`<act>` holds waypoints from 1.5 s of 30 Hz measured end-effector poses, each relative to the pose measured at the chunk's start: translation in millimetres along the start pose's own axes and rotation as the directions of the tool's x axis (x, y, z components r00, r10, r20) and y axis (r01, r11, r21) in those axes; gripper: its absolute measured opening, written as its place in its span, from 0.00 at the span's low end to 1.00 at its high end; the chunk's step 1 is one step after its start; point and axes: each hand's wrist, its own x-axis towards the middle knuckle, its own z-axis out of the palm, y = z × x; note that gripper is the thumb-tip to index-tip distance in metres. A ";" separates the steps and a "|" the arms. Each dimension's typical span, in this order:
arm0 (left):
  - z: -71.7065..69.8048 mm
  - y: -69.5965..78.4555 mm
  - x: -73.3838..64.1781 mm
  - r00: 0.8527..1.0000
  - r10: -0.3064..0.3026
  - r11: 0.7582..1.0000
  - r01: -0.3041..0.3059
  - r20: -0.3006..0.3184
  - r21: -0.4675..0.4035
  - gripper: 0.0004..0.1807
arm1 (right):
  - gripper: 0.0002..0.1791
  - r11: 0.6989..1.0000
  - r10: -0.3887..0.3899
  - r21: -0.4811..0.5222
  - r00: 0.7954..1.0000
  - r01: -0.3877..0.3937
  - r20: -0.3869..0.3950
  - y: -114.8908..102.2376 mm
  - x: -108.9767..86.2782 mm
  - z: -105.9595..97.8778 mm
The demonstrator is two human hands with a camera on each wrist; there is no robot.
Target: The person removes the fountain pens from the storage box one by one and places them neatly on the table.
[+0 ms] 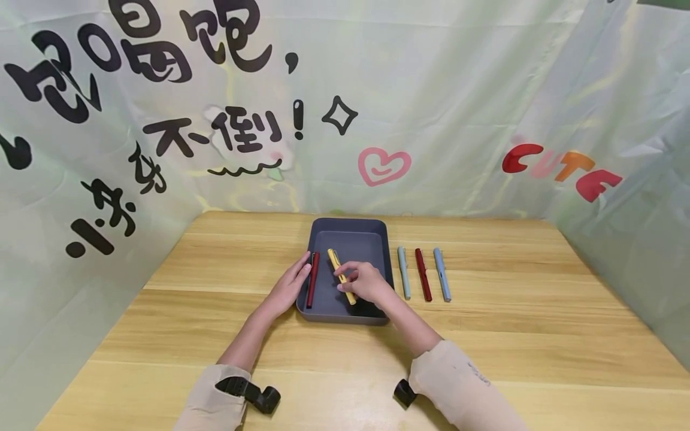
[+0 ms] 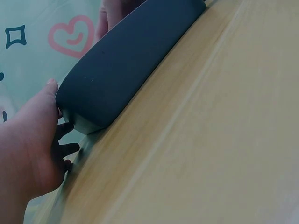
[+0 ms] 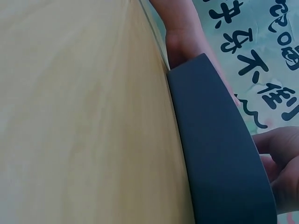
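In the head view a dark grey rectangular tray stands on the table. My left hand grips its left side, the thumb at the rim and the fingers outside; the left wrist view shows this hand against the tray wall. Over the tray's inside, my right hand pinches a yellow pen between thumb and fingers, the pen slanting with its upper end leftward. A dark red pen lies along the tray's left side. In the right wrist view the wall hides the yellow pen.
Right of the tray, a pale teal pen, a red pen and a light blue pen lie side by side on the wooden table. A printed curtain hangs behind and at both sides.
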 end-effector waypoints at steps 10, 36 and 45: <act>0.9 0.1 -0.8 1.000 0.022 1.000 -0.022 -0.008 0.006 0.29 | 0.14 0.999 -0.013 0.047 1.000 0.013 -0.007 1.2 -7.7 -13.8; 0.1 -1.5 -0.9 1.000 0.023 1.000 -0.023 0.003 0.011 0.29 | 0.15 0.990 -0.005 0.142 1.000 0.008 -0.026 14.3 -30.3 -67.8; 0.4 -0.8 -0.6 1.000 0.028 1.000 -0.028 0.002 0.010 0.29 | 0.16 0.992 -0.031 0.120 0.999 0.036 -0.040 22.4 -39.1 -83.5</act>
